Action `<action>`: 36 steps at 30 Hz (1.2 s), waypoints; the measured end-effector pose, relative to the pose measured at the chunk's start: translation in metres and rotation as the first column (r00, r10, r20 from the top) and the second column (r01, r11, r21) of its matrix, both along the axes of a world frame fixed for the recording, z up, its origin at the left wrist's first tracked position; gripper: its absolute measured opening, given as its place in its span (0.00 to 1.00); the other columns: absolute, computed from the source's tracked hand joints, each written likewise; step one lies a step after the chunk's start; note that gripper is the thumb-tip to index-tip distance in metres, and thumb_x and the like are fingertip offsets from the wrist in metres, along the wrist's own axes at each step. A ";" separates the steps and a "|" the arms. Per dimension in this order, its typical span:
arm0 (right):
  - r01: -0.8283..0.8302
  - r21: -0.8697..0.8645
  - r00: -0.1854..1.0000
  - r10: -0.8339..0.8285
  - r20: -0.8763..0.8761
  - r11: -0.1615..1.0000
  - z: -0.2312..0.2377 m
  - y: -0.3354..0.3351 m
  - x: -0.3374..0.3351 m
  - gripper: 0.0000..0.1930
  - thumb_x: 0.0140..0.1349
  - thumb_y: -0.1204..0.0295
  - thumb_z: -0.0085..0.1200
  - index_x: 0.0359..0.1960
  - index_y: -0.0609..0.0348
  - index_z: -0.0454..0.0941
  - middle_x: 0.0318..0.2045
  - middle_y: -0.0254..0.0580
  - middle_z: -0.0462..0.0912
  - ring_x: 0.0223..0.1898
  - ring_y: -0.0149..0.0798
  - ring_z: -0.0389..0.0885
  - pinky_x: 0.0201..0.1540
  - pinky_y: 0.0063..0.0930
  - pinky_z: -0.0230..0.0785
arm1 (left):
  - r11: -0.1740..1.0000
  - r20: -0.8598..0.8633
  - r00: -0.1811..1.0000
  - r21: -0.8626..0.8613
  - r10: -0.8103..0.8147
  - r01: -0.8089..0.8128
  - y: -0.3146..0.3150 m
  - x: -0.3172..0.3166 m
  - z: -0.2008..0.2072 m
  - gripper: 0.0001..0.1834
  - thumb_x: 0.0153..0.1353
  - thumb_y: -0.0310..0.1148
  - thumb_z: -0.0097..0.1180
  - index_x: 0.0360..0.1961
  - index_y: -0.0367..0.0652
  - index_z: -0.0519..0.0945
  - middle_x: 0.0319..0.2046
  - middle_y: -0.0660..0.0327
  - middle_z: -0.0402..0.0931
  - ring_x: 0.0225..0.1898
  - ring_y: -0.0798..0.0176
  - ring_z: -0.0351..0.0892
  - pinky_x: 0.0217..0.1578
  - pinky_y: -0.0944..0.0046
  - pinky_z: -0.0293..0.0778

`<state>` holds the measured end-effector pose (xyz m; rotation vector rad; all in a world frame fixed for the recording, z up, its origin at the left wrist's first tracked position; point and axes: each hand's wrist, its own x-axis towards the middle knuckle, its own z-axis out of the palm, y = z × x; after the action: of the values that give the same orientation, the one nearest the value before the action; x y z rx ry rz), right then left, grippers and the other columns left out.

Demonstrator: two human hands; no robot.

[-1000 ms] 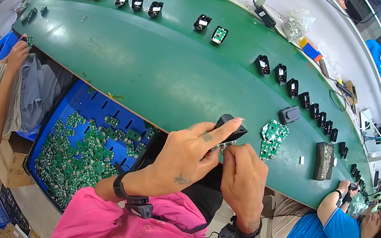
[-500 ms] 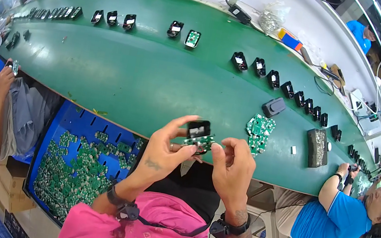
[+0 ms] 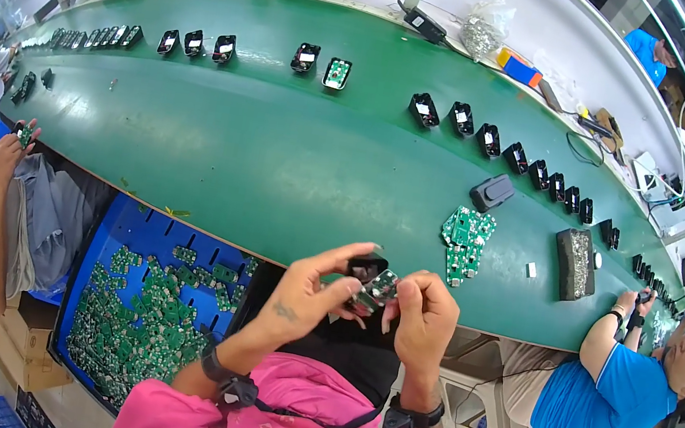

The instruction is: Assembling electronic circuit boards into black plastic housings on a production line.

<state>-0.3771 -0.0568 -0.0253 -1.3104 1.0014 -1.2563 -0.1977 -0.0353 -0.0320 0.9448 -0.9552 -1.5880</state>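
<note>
My left hand (image 3: 307, 294) is closed around a small black plastic housing (image 3: 363, 266), held over the near edge of the green bench. A green circuit board (image 3: 383, 285) sits tilted at the housing's open side. My right hand (image 3: 427, 313) pinches at the board's right edge with thumb and index finger; the fingers partly hide the contact. To the right on the bench lies a cluster of green circuit boards (image 3: 464, 238). Behind it rests a dark grey plastic block (image 3: 492, 192).
A row of black housings (image 3: 489, 139) runs along the green bench (image 3: 281, 150). A blue bin (image 3: 205, 233) of circuit boards stands below the bench at left. A dark foam-like block (image 3: 575, 264) lies right. Co-workers sit at left and right, one in a blue shirt (image 3: 591, 401).
The housing and board have tilted and shifted slightly right and down in my hands. My right hand has turned, its fingers now against the board's edge.
</note>
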 end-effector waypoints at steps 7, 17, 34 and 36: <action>0.110 0.146 0.993 -0.103 -0.055 0.983 -0.002 0.007 0.006 0.10 0.71 0.72 0.57 0.36 0.69 0.80 0.25 0.32 0.80 0.23 0.21 0.75 0.22 0.18 0.65 | 0.961 0.308 0.932 -0.252 0.190 -0.113 0.002 -0.018 0.000 0.30 0.61 0.19 0.61 0.65 0.42 0.73 0.48 0.55 0.80 0.41 0.69 0.83 0.39 0.68 0.82; -0.039 0.140 0.990 0.057 -0.129 0.989 0.020 0.010 -0.027 0.09 0.69 0.74 0.58 0.32 0.68 0.80 0.23 0.36 0.81 0.21 0.24 0.78 0.21 0.18 0.69 | 0.909 0.549 0.787 -0.415 0.281 -0.034 -0.003 -0.016 0.007 0.29 0.57 0.26 0.67 0.61 0.44 0.76 0.43 0.52 0.81 0.29 0.62 0.81 0.30 0.65 0.79; 0.098 0.196 0.995 -0.097 -0.015 0.976 0.027 0.016 -0.002 0.07 0.65 0.75 0.63 0.33 0.69 0.82 0.23 0.33 0.81 0.22 0.22 0.76 0.24 0.16 0.67 | 0.734 0.528 0.679 -0.679 0.510 -0.024 0.001 -0.029 0.014 0.28 0.60 0.16 0.50 0.63 0.41 0.74 0.56 0.42 0.75 0.47 0.38 0.81 0.47 0.53 0.79; 0.130 0.158 0.991 -0.126 -0.032 0.979 0.021 0.014 0.004 0.07 0.65 0.75 0.63 0.33 0.68 0.82 0.23 0.33 0.81 0.21 0.22 0.76 0.23 0.16 0.67 | 0.775 0.505 0.732 -0.631 0.457 -0.049 0.002 -0.029 0.018 0.28 0.60 0.16 0.50 0.63 0.41 0.74 0.55 0.42 0.76 0.46 0.38 0.81 0.47 0.54 0.78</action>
<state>-0.3731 -0.0425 -0.0045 -1.1527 1.1929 -1.2328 -0.2269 -0.0331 -0.0138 1.1231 -1.5840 -0.6090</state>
